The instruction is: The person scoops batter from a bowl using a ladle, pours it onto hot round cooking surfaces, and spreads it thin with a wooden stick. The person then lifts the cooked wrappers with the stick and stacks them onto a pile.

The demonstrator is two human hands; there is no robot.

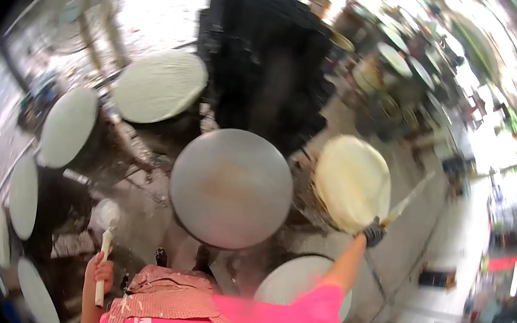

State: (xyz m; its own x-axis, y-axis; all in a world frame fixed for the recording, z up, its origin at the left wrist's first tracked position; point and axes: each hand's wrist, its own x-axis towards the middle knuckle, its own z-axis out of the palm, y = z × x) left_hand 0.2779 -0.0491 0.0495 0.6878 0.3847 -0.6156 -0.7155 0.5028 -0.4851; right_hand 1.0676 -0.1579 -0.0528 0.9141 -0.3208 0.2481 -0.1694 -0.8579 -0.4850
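the hands are far apart, each closed around a tool. at the lower left of the frame, the bare left hand (104, 270) grips the handle of a ladle-like tool (106, 242), its whitish head pointing up. right of centre, the dark-gloved right hand (375, 233) holds a long pale stick (409, 202) slanting toward the upper right. that hand is at the lower right edge of a cream-coloured round (352, 183); whether they touch, i cannot tell. a round grey plate (231, 188) with a brownish patch lies in the middle of the frame. below and right, the outstretched arm partly covers a pale disc (296, 282). a black stack (267, 60) stands at top centre, a whitish disc (160, 86) to its left.
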